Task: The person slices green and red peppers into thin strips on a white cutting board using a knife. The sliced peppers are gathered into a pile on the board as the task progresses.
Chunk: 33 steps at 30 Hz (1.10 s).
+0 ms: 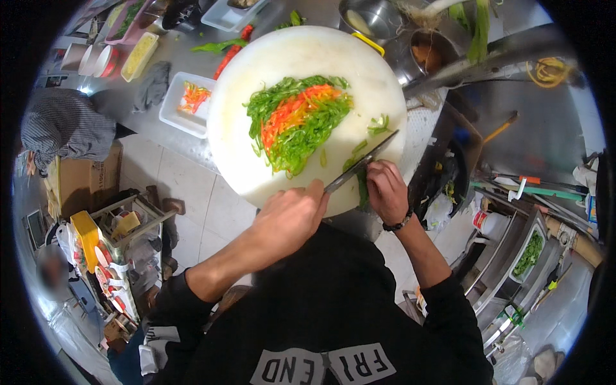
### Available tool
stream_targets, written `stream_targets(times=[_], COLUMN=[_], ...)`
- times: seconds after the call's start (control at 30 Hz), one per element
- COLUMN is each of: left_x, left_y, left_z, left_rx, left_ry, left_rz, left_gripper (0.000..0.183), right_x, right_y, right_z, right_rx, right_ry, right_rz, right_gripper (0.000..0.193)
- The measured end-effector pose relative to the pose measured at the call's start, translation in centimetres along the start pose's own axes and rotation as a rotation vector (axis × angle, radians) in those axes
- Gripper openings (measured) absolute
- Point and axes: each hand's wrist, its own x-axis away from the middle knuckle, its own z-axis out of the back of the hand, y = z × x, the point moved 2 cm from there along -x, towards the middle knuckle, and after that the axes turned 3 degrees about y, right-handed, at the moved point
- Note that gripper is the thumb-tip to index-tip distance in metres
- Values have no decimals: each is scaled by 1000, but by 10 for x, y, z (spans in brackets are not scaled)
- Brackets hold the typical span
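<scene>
A round white cutting board (301,48) lies in front of me. My left hand (287,217) is closed around the handle of a kitchen knife (360,164), whose blade points up and to the right over the board. Just right of the blade, the bent fingers of my right hand (387,191) press on a piece of green pepper (363,190), partly hidden by the fingers and blade. A few cut green slices (378,124) lie beyond the blade. A large heap of green shreds (295,153), with orange-red shreds (292,117) on top, covers the board's middle.
Left of the board sits a white tray (192,123) with some orange shreds. A red chili pepper (230,62) lies by the board's far left edge. Metal bowls (378,14) stand at the far right, near a rooted stalk (430,13). A grey cloth (153,86) lies further left.
</scene>
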Motion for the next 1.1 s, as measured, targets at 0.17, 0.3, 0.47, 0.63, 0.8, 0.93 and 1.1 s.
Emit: stream_targets(times=[0.17,0.3,0.47,0.63,0.8,0.93,1.1], left_x=[-13,-25,0,19,-13,8,-5], left_y=[-2,-14,-5,-4,2,4,3], left_z=[-46,-41,-17,-23,-36,-19,-54], left_rx=[32,96,-72,-99,-88,-83,-88], left_ry=[187,244,132,109,112,113,157], left_rz=[13,-29,-52,-74,-66,-157,-48], left_gripper=[24,26,24,20,20,22,23], right_x=[-1,-11,-2,2,5,9,5], right_y=[1,-15,-13,-13,-12,-14,-19], right_z=[4,19,14,9,7,7,4], right_rx=[-34,-78,-30,11,9,16,0], right_ry=[-73,-136,-141,-166,-179,-166,-67], right_rz=[-32,-115,-72,-45,-64,-43,-29], right_gripper=[31,29,30,32,32,33,35])
